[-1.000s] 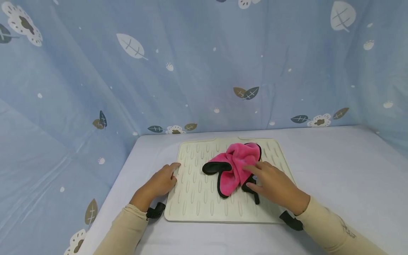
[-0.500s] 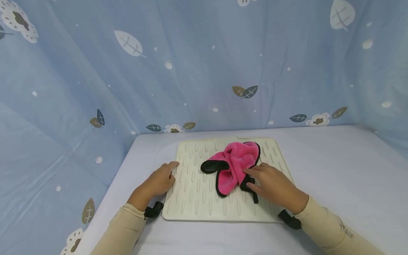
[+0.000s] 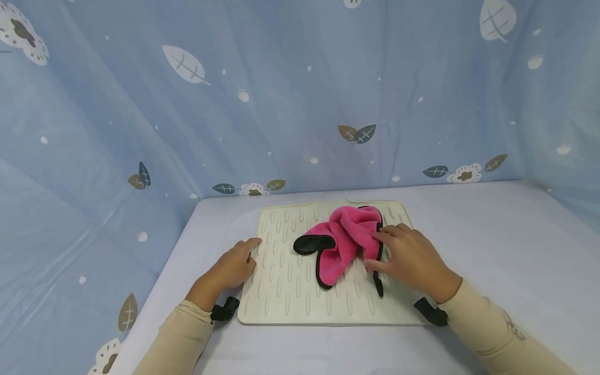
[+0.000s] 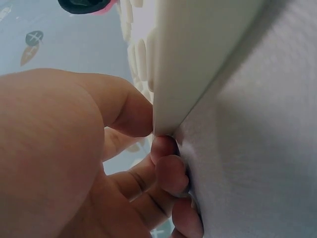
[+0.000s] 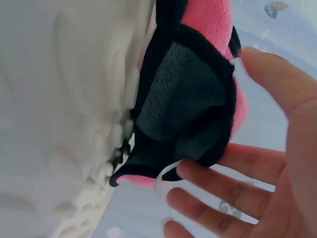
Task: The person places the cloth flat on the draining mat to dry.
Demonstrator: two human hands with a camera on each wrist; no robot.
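A pink cloth (image 3: pixel 349 234) with black edging and a dark grey underside lies crumpled on a cream ridged drying mat (image 3: pixel 281 291). My right hand (image 3: pixel 412 258) is at the cloth's right side, thumb and fingers spread, fingertips touching its edge. In the right wrist view the cloth's dark underside (image 5: pixel 183 94) faces this hand (image 5: pixel 267 173), and a small white label (image 5: pixel 161 178) hangs near the fingers. My left hand (image 3: pixel 234 263) holds the mat's left edge. The left wrist view shows its thumb and curled fingers (image 4: pixel 171 173) against the mat's rim (image 4: pixel 198 54).
The mat lies on a table with a white cover (image 3: pixel 492 234). Behind and to the left hangs a blue curtain (image 3: pixel 290 104) printed with leaves and flowers. A black strap end sits by each wrist. A short black loop (image 3: pixel 378 285) sticks out from the cloth.
My right hand has shifted up and to the right along the cloth. The cloth's lower right black corner has turned, so pink shows there now. The left hand stays at the mat's edge.
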